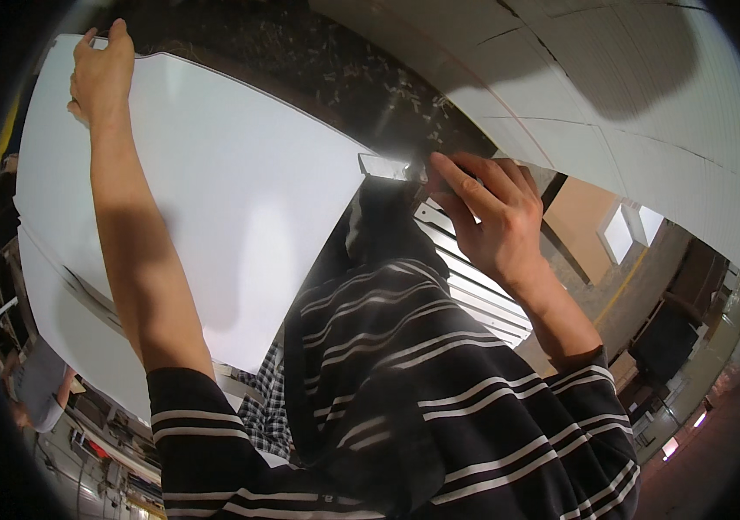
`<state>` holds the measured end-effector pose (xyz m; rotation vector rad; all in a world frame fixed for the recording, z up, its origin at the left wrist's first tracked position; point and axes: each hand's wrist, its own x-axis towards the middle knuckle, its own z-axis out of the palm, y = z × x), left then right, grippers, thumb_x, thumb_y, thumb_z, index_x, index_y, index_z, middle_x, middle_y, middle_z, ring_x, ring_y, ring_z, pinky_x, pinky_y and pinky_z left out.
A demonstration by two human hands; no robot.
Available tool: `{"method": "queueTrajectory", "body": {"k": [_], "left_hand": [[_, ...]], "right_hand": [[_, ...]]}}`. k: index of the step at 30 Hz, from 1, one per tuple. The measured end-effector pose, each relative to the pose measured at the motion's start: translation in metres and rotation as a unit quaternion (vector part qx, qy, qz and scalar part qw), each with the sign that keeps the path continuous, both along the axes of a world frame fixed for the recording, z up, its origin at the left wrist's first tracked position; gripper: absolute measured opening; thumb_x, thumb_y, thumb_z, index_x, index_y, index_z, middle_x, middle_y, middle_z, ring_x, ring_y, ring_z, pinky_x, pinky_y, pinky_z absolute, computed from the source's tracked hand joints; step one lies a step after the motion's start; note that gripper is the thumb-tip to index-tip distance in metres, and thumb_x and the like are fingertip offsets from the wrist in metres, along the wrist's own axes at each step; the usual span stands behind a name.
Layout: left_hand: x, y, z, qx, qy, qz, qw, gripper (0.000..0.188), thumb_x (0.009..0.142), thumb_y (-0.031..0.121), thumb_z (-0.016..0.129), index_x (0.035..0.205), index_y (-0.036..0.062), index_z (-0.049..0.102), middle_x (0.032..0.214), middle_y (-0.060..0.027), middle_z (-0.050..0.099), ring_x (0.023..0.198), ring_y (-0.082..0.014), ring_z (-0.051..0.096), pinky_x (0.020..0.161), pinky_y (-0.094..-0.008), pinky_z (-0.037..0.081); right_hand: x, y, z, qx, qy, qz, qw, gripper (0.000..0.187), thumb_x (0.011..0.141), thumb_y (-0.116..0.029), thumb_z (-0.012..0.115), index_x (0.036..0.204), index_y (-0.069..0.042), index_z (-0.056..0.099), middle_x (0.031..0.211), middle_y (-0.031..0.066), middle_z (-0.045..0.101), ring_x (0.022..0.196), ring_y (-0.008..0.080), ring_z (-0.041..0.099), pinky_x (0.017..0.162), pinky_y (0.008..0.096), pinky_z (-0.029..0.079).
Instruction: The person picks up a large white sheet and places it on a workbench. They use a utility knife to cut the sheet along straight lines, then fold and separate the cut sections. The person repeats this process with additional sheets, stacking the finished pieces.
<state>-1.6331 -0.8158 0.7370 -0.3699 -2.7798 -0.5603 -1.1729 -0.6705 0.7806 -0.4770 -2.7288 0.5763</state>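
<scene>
A large white panel [240, 173], smooth and slightly glossy, stretches across the left half of the view. My left hand [103, 80] grips it near its far left corner, with fingers over the edge. At the panel's right corner a short bright metal flange [383, 166] sticks out. Close to that flange, my right hand [502, 212] is closed, thumb and fingers pressed together around something dark [441, 180] that shadow and the fingers mostly hide. I cannot tell whether this dark thing touches the flange.
A big pale panel with dark line marks [612, 113] fills the upper right. Behind my right hand are white metal slats [474, 282] and a tan board [586, 221]. Small scraps [300, 52] litter the dark area beyond. Another person in grey [40, 386] is at the far left.
</scene>
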Motion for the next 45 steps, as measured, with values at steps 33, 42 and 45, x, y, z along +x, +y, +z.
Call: {"method": "queueTrajectory", "body": {"k": [33, 42, 45], "left_hand": [[0.018, 0.001, 0.003, 0.096, -0.014, -0.036, 0.995, 0.077, 0.094, 0.064, 0.055, 0.151, 0.0128, 0.050, 0.137, -0.0220, 0.064, 0.138, -0.0361, 0.053, 0.122, -0.0534, 0.022], [-0.004, -0.008, 0.017, 0.257, -0.036, 0.023, 0.965, 0.073, 0.093, 0.048, 0.062, 0.150, 0.0040, 0.050, 0.150, -0.0224, 0.054, 0.136, -0.0342, 0.055, 0.115, -0.0380, 0.040], [-0.001, -0.008, 0.015, 0.295, -0.042, 0.004, 0.955, 0.072, 0.093, 0.046, 0.063, 0.149, 0.0033, 0.050, 0.149, -0.0222, 0.055, 0.136, -0.0339, 0.055, 0.116, -0.0380, 0.038]], "right_hand": [[-0.078, 0.023, -0.001, 0.010, 0.020, 0.100, 0.995, 0.043, 0.076, -0.001, 0.079, 0.118, -0.012, 0.077, 0.108, 0.0081, 0.074, 0.093, 0.0262, 0.068, 0.084, 0.0379, 0.054], [-0.074, 0.023, -0.002, 0.015, 0.031, 0.095, 0.995, 0.038, 0.080, -0.019, 0.082, 0.117, -0.017, 0.076, 0.102, -0.0011, 0.073, 0.085, 0.0219, 0.065, 0.079, 0.0380, 0.051], [-0.081, 0.022, -0.003, 0.038, 0.034, 0.096, 0.994, 0.037, 0.080, -0.019, 0.082, 0.116, -0.017, 0.076, 0.102, -0.0010, 0.073, 0.086, 0.0220, 0.065, 0.080, 0.0386, 0.051]]}}
